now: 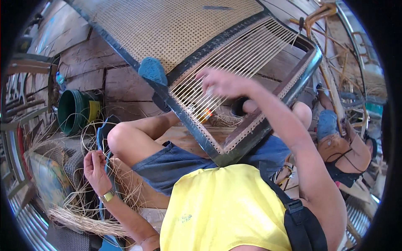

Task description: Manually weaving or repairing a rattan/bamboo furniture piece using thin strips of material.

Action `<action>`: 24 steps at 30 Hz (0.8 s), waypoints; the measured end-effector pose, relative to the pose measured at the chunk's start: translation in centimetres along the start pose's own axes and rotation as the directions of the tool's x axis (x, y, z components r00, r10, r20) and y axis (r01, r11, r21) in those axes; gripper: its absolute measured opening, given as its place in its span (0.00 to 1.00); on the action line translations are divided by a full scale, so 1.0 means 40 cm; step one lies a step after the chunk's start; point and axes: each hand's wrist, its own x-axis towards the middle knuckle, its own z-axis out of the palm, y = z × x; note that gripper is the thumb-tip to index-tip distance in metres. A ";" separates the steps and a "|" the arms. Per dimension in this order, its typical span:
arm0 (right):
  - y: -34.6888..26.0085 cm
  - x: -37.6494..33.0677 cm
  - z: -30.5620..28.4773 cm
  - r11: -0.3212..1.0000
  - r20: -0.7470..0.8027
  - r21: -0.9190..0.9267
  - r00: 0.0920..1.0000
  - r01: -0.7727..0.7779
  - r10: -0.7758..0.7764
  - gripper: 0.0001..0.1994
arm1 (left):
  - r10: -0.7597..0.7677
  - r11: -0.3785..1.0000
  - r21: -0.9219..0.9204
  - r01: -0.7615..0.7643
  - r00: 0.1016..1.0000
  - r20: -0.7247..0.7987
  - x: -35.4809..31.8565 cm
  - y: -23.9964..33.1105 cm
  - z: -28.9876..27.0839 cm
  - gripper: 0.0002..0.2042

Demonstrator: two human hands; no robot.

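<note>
A dark wooden frame point(251, 140) with small holes along its edges slants across my lap. Its upper part carries a finished woven cane panel point(167, 25); across the nearer opening run parallel cane strands point(251, 50). Over the left part of these strands is my right hand point(224, 83), fingers bent and smeared by motion; a small pale thing shows below them, too blurred to name. Off to the left, beside my knee, my left hand point(95, 169) is closed in a pinch where a thin loose cane strand point(86, 136) meets the fingertips.
A blue cloth-like pad point(153, 71) rests at the frame's left edge. Left of me stand a green bucket point(71, 113), a plastic bottle point(60, 79) and a bundle of loose cane point(83, 219). Another person point(339, 146) sits at the right, near curved wooden furniture parts point(320, 16).
</note>
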 end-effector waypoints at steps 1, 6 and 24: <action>-0.022 0.018 0.069 0.999 0.074 0.036 0.997 -0.007 0.004 0.06 | 0.002 1.000 -0.004 -0.002 1.000 0.002 -0.003 -0.003 -0.007 0.06; -0.126 0.076 0.180 0.976 0.149 -0.214 0.989 0.026 0.006 0.09 | 0.048 0.999 0.005 -0.048 0.997 0.061 -0.012 -0.007 -0.006 0.06; -0.054 0.515 0.200 0.672 -0.399 -0.628 0.904 -0.392 0.155 0.33 | 0.077 0.996 -0.031 -0.078 0.997 -0.024 0.027 0.029 0.060 0.08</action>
